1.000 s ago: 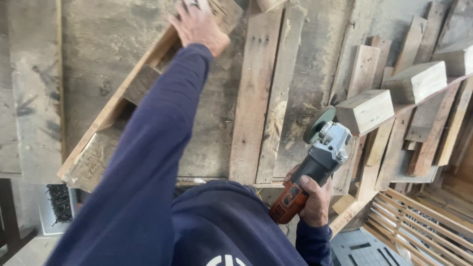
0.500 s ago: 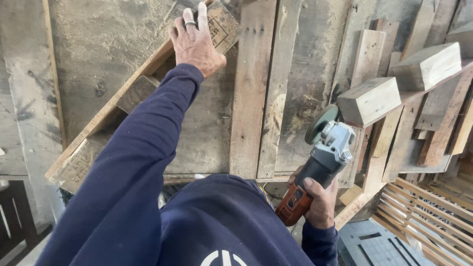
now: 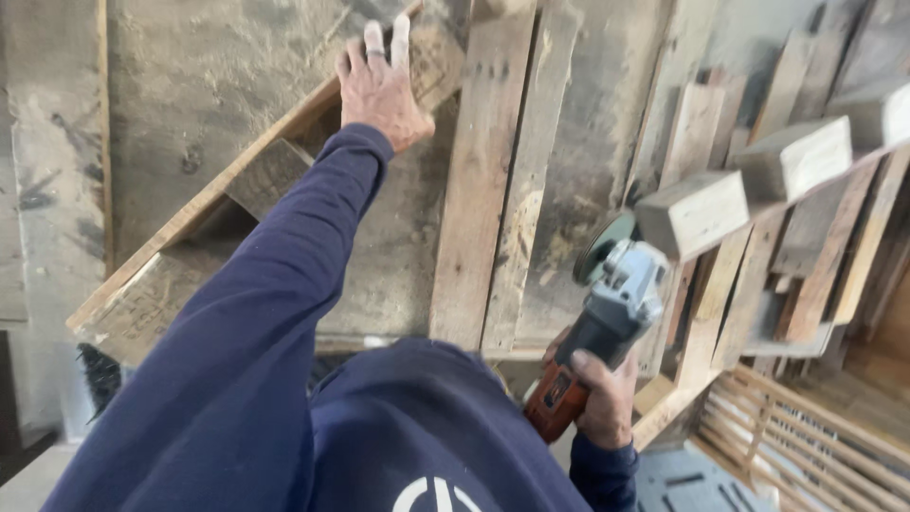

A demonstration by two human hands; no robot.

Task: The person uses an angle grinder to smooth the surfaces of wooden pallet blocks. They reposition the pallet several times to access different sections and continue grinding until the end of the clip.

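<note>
Two hands are busy, each with its own thing. The fingers of the left hand lie spread and flat on the upper end of the slanted pallet piece; they press on it and do not wrap around it. Half a second ago this hand sat a little higher in the view, so the change is small and the wood lies in the same place on the dusty workbench. The right hand is closed around the handle of the angle grinder, which points up toward the wooden blocks, its disc close beside them. Two long boards lie between both hands.
</note>
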